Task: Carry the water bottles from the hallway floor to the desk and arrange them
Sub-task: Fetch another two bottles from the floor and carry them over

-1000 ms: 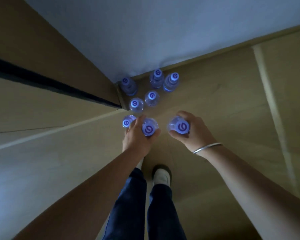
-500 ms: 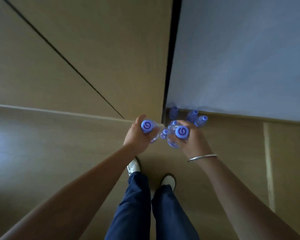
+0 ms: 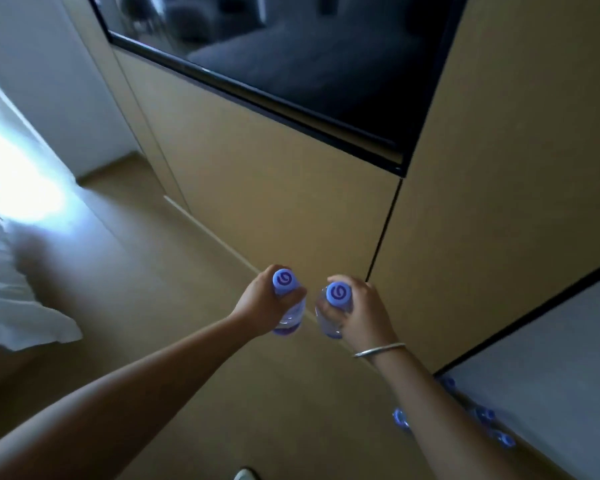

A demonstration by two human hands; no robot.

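Note:
My left hand [image 3: 260,303] grips a clear water bottle [image 3: 284,282] with a blue cap, held upright in the air. My right hand [image 3: 362,313] grips a second bottle [image 3: 338,293] of the same kind, close beside the first. Several more blue-capped bottles [image 3: 484,415] stand on the floor at the lower right, against the white wall and partly hidden behind my right forearm. The desk is not in view.
A tan cabinet front [image 3: 274,161] with a dark glossy panel [image 3: 291,46] above it stands straight ahead. White bedding [image 3: 11,289] lies at the left. The tan floor [image 3: 136,271] runs to the left towards bright light. A white wall [image 3: 551,375] stands at the right.
I have straightened up and turned left with a bottle in each hand. The bottles left on the floor have slid from the centre of the view to the lower right.

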